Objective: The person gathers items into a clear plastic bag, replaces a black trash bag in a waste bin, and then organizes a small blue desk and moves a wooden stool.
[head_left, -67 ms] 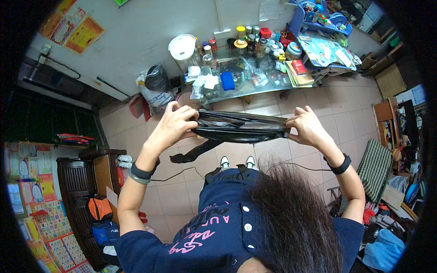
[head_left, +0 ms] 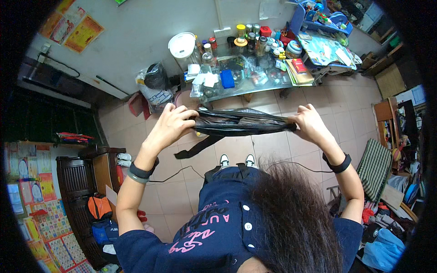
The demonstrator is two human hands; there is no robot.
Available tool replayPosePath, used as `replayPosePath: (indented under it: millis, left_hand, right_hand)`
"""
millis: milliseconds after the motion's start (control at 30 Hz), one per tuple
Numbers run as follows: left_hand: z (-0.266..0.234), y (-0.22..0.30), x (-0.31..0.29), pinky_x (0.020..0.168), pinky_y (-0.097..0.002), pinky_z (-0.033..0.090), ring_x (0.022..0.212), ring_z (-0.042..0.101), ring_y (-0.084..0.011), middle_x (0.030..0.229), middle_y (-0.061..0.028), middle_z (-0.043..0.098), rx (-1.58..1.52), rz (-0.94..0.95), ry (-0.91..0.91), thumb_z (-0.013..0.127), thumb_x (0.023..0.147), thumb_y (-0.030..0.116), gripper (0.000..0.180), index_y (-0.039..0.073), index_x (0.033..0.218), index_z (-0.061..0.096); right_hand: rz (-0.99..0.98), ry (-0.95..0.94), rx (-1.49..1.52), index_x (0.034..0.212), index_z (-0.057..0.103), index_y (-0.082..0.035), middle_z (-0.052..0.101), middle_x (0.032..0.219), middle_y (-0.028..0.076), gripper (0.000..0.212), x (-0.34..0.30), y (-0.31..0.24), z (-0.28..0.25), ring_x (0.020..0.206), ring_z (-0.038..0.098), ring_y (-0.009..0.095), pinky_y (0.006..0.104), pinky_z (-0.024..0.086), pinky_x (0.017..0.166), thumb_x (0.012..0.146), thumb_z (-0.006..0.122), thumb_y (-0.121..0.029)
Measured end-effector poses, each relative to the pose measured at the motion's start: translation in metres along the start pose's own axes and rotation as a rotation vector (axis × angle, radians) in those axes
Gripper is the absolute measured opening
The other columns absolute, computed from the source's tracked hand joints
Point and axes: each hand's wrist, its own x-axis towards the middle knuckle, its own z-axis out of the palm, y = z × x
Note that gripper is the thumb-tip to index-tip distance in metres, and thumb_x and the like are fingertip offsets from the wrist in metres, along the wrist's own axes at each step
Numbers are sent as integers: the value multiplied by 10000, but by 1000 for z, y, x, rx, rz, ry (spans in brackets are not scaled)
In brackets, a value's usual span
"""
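Left hand: fingers curled, pinching one end of a black plastic bag. Right hand: closed on the opposite end. Bag stretched flat and roughly level between the two hands, held in the air at chest height, above the tiled floor. A loose black strip hangs from its left underside. Beyond the bag: glass-topped bench crowded with jars and bottles, against the wall.

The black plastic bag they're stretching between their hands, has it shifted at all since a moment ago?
No. The black plastic bag sits stretched at the same spot below the cluttered glass table, between the left hand and the right hand.
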Motion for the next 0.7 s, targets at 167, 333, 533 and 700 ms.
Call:
replayPosePath:
  millis: [167,333,533,700]
  left_hand:
    - [39,-31,12,840,-343,374,955,549,-171,1100,4,651,-75,21,-8,668,778,164,163,134,936,692]
    - [-37,-58,74,718,-366,501,857,647,-276,988,-75,688,135,-76,509,608,792,58,204,116,966,696]
    - [53,14,36,987,-477,389,1184,478,-322,1195,-178,552,9,-103,623,668,765,68,114,42,876,667]
    - [200,-6,-16,795,-416,509,877,652,-310,893,-140,686,-472,-182,-556,649,832,364,261,122,891,728]
  right_hand:
    - [-50,54,66,874,663,-148,664,717,89,169,24,14,24,701,636,297,416,491,658,707,663,-120]
    - [35,689,83,884,686,-143,669,774,121,237,72,26,-31,712,663,275,354,536,628,744,580,17]
    - [-120,1096,192,780,673,-45,682,788,133,80,33,-33,25,698,655,285,359,556,646,758,642,25]
    - [192,-89,435,767,687,-41,655,760,204,100,16,10,233,765,652,335,416,526,692,755,588,-42]
